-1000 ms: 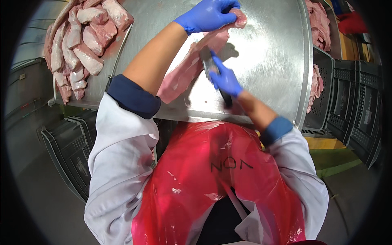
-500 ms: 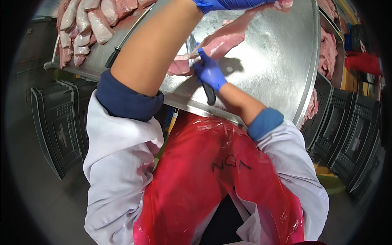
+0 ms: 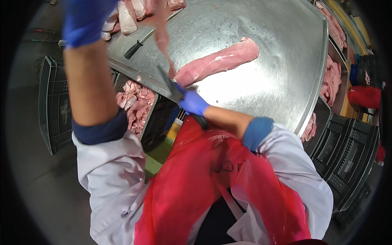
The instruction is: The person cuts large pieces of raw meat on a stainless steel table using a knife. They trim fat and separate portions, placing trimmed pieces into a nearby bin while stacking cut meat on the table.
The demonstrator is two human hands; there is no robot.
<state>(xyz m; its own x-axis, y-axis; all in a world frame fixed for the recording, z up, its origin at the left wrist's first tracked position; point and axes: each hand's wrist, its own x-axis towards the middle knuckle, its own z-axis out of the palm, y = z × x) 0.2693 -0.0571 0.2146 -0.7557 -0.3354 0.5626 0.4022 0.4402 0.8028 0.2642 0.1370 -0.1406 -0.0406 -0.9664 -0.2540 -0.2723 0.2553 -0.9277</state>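
My left hand [image 3: 88, 21], in a blue glove, is raised at the top left, blurred, with its fingers cut off or hidden. A thin pink meat strip [image 3: 163, 41] dangles to the right of it; I cannot make out its upper hold. My right hand [image 3: 194, 101], also gloved, is closed on a black-handled knife [image 3: 201, 121], its blade pointing up and left beside the strip's lower end. A long pink piece of meat [image 3: 217, 61] lies on the steel worktop [image 3: 277, 49] beyond that hand. A sharpening steel with a black handle [image 3: 132, 50] rests toward the left.
Thick pale meat cuts [image 3: 128, 16] lie at the worktop's top left. A bin of trimmings [image 3: 134, 106] is below its near left edge. More meat [image 3: 329, 79] sits in containers along the right. Grey crates [image 3: 55, 106] stand left and right. A red object [image 3: 363, 96] is at far right.
My left hand has swung up and left, and the strip now dangles apart from the larger piece. My right hand and knife have moved down and left. The view has shifted, revealing the trimmings bin.
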